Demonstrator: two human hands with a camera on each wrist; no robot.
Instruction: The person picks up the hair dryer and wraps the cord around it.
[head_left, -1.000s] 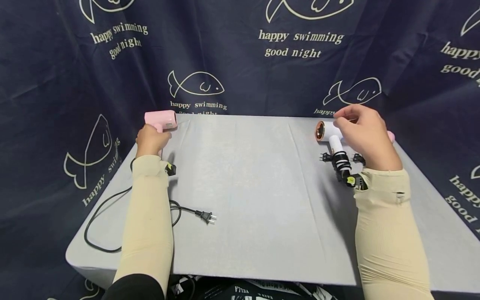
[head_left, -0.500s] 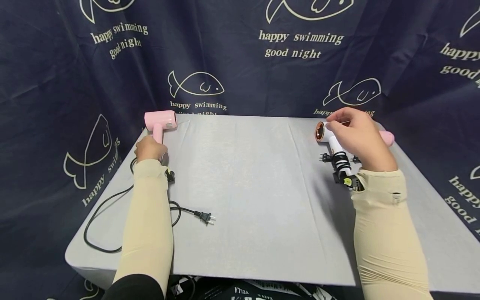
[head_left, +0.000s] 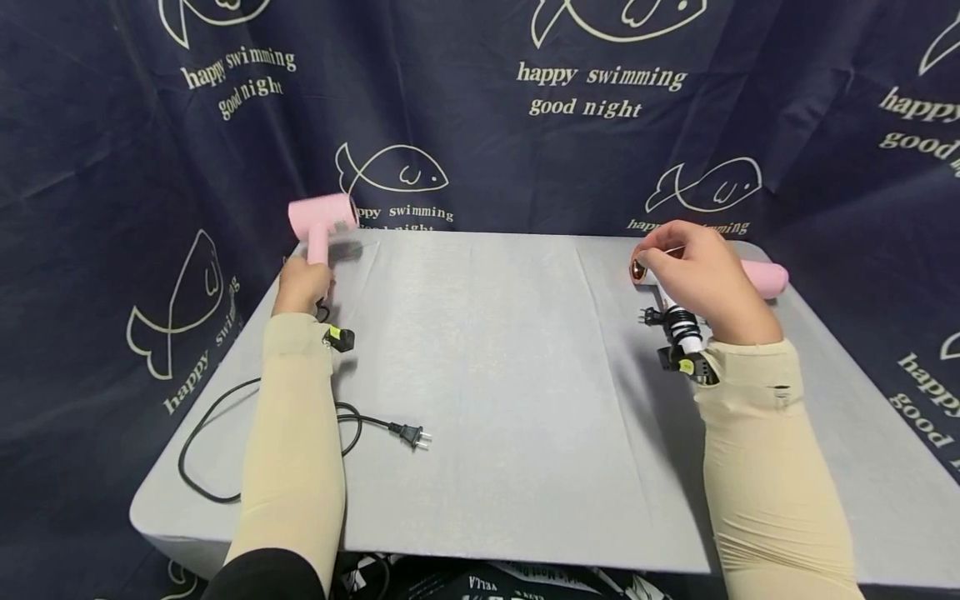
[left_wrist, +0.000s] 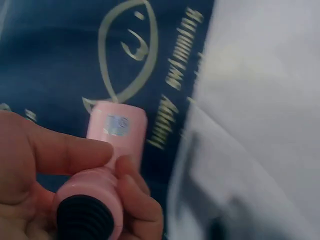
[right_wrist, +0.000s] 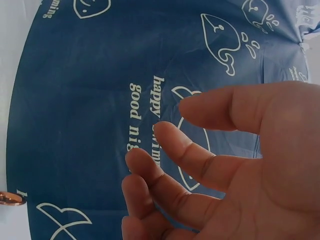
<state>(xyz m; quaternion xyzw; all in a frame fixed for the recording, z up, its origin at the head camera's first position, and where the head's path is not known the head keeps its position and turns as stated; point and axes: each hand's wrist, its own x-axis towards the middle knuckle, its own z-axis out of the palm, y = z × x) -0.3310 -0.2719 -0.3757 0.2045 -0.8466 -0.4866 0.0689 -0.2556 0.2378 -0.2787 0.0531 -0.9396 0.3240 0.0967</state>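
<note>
My left hand grips the handle of a pink hair dryer, held up off the table at the far left. In the left wrist view, thumb and fingers close round its pink handle, whose end is black. My right hand hovers over a white hair dryer with a copper-rimmed mouth; its fingers bend loosely and hold nothing. The white dryer's black cord is wound round its handle. Behind my right hand lies a second pink hair dryer, partly hidden.
From the held dryer a loose black cord trails over the grey-white table, under my left forearm, to a two-pin plug. A dark blue curtain printed with fish stands behind the table.
My left hand slid down from the dryer's neck to its handle, then lifted the pink dryer off the table. My right hand drifted slightly left and down, over the white dryer.
</note>
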